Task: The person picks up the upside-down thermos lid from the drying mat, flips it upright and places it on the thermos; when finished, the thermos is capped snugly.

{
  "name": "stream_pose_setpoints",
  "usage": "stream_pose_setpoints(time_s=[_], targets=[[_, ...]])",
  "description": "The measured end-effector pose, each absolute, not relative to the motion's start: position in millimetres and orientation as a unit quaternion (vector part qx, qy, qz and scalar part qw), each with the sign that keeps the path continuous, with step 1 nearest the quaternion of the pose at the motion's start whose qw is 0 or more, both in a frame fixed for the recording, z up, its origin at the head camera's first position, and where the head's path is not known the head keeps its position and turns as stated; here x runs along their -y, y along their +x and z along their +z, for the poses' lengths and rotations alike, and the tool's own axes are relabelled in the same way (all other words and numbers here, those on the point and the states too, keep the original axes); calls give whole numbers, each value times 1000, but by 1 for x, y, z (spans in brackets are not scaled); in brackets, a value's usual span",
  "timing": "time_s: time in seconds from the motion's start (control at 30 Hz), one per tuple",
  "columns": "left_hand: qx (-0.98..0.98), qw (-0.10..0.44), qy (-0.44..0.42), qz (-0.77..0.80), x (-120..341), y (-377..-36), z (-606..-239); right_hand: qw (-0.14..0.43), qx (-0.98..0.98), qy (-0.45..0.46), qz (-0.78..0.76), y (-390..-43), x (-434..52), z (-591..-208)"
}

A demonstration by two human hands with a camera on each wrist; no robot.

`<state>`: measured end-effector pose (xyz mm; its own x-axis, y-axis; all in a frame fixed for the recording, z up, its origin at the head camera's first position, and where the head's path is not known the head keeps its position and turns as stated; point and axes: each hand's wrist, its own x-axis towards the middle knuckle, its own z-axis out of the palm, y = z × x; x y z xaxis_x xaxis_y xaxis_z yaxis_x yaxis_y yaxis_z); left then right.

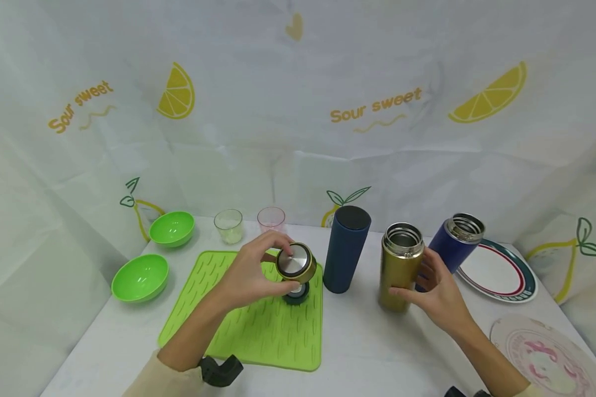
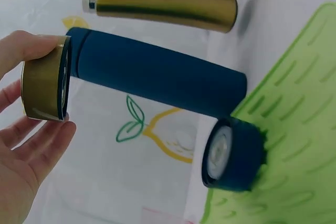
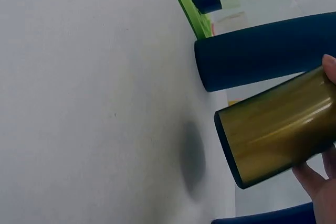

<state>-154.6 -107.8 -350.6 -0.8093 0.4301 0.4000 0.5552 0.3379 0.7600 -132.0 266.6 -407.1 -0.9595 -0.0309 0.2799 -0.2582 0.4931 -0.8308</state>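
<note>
My left hand (image 1: pixel 250 273) holds a gold lid (image 1: pixel 296 262) with a steel top above the green silicone mat (image 1: pixel 238 325); its fingertips (image 2: pixel 50 129) pinch the lid's rim (image 2: pixel 44 80). Under it a dark blue lid (image 1: pixel 296 292) lies on the mat (image 2: pixel 294 129), shown on its side (image 2: pixel 233 154) in the left wrist view. My right hand (image 1: pixel 437 292) grips the open gold flask (image 1: pixel 400 264), which stands on the table; the right wrist view shows its lower body (image 3: pixel 273 127). A tall dark blue flask (image 1: pixel 346 248) stands between them.
A second open blue flask (image 1: pixel 454 240) leans behind my right hand, beside an oval striped plate (image 1: pixel 499 273). A pink-patterned plate (image 1: pixel 546 353) lies front right. Two green bowls (image 1: pixel 140 277) (image 1: pixel 172 227) sit left, two small clear cups (image 1: pixel 228 225) (image 1: pixel 271 219) at the back.
</note>
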Motion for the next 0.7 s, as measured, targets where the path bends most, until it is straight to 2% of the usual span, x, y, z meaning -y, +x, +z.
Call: stream_pose_setpoints(time_s=[0.43, 0.57, 0.7], targets=[[770, 82, -456, -439, 38, -155, -312, 38, 862, 194, 467, -125, -288, -401], [766, 83, -465, -437, 21, -158, -309, 23, 865, 211, 454, -127, -291, -400], [763, 60, -458, -451, 11, -159, -313, 9, 868, 228, 442, -128, -291, -399]])
